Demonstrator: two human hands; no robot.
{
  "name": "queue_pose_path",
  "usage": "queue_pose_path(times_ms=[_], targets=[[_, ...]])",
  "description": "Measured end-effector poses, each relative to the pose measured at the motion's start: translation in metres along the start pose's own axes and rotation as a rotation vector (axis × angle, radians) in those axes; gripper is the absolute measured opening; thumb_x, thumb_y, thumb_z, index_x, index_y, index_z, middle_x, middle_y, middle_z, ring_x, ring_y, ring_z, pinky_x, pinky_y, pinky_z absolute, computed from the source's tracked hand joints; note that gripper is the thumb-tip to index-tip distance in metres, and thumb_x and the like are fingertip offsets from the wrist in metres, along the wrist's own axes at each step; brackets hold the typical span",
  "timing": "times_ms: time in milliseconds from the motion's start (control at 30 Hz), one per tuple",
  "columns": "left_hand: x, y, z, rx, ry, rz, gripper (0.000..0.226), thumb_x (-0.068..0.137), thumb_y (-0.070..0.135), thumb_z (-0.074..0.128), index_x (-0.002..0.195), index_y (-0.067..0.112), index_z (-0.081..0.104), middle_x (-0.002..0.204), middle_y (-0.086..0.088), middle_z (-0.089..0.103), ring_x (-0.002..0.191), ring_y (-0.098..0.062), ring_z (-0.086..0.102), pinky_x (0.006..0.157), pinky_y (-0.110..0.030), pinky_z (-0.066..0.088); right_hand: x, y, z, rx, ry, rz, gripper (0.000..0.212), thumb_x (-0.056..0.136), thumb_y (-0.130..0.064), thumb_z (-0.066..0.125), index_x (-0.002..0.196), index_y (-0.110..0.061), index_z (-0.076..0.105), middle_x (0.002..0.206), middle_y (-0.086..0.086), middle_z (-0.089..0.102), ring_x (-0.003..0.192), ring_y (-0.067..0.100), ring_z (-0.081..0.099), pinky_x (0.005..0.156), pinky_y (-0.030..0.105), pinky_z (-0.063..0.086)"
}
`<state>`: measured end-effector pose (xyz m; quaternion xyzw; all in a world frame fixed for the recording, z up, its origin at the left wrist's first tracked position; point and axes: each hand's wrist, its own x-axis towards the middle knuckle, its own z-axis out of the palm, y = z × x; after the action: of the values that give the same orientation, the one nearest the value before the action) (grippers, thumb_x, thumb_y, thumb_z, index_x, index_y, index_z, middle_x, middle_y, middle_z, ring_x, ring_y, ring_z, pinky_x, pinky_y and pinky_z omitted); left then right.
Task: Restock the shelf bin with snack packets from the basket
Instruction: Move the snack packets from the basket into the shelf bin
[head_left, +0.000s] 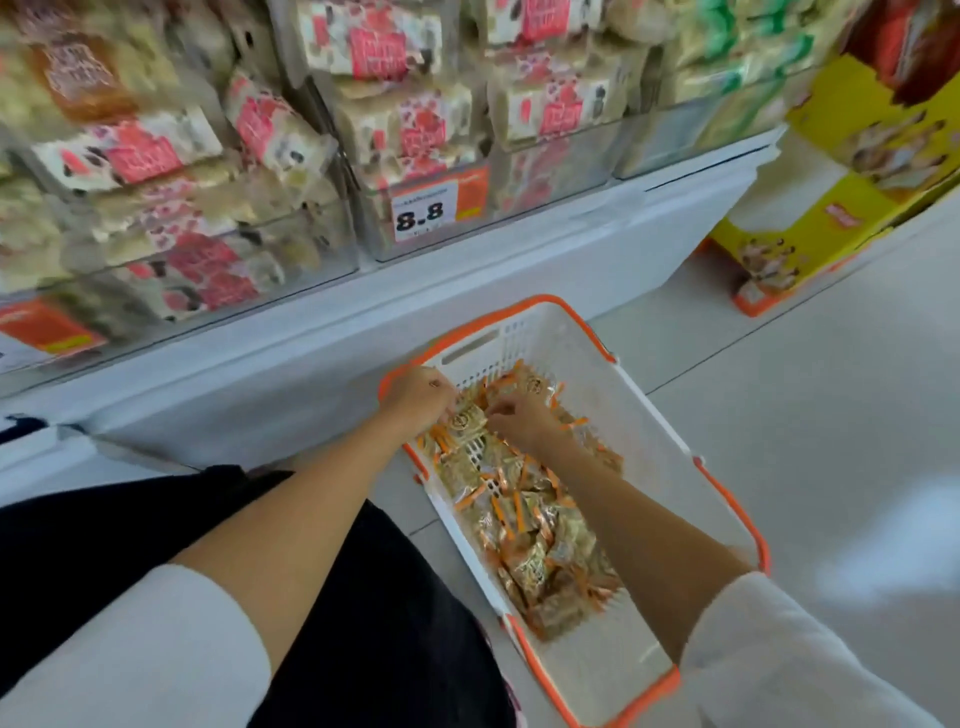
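Orange-rimmed white plastic basket (654, 447) holds gold-and-orange snack packets (530, 556); left grip (418, 397) and right grip (519, 418) pinch some between them, clear shelf bin (322, 244) up-left

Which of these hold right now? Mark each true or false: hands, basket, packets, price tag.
1. The left hand and right hand are both in the basket, fingers curled on snack packets. True.
2. The basket stands on the shelf. False: it stands on the floor.
3. The basket is empty. False: many snack packets lie in it.
4. The price tag on the clear shelf bin reads 8.8. True.
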<state>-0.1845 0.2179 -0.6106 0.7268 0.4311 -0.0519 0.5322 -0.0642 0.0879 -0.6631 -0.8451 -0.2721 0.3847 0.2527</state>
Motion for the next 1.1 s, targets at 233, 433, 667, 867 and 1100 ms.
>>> queue_pose_path(times_ms=[233,433,667,867,1100], targets=[[0.028,-0.031,0.007,0.04,0.001,-0.049,0.023,0.093,0.007,0.054,0.076,0.002,0.07,0.075,-0.011,0.07,0.065,-0.018,0.062,0.073,-0.038,0.058,0.03,0.066,0.059,-0.042,-0.194,0.208,0.018,0.091,-0.006,0.049,0.073,-0.009,0.05,0.065,-0.004,0.042,0.057,0.019,0.038,0.065,0.034,0.038],[0.035,-0.036,0.002,0.062,-0.009,-0.021,0.021,0.093,0.014,0.056,0.077,0.013,0.069,0.077,-0.005,0.069,0.066,-0.02,0.063,0.066,-0.035,0.054,0.045,0.101,0.11,-0.188,-0.396,0.303,0.013,0.09,-0.02,0.06,0.101,-0.016,0.055,0.078,-0.003,0.048,0.063,0.007,0.04,0.074,0.031,0.042],[0.033,-0.037,0.001,0.121,-0.021,-0.034,0.019,0.094,0.014,0.049,0.091,0.015,0.068,0.084,0.002,0.07,0.074,-0.016,0.065,0.058,-0.023,0.046,0.058,0.108,0.136,-0.146,-0.271,0.404,0.011,0.084,-0.003,0.05,0.093,-0.01,0.053,0.077,0.006,0.054,0.062,0.02,0.052,0.049,0.025,0.038],[0.031,-0.033,0.001,0.104,-0.009,-0.004,0.022,0.095,0.014,0.049,0.087,0.012,0.069,0.084,0.0,0.07,0.068,-0.015,0.062,0.057,-0.023,0.044,0.059,0.098,0.12,-0.123,-0.184,0.362,0.015,0.088,-0.003,0.051,0.091,-0.018,0.052,0.079,0.002,0.055,0.071,0.02,0.055,0.061,0.032,0.044],[0.011,-0.032,-0.012,0.113,-0.021,-0.012,0.019,0.09,0.007,0.05,0.09,0.008,0.07,0.092,-0.001,0.067,0.093,-0.02,0.064,0.082,-0.032,0.052,0.052,0.063,0.086,0.297,-0.129,0.328,0.015,0.09,-0.002,0.052,0.088,-0.012,0.063,0.086,0.01,0.06,0.074,0.024,0.058,0.065,0.041,0.052]])
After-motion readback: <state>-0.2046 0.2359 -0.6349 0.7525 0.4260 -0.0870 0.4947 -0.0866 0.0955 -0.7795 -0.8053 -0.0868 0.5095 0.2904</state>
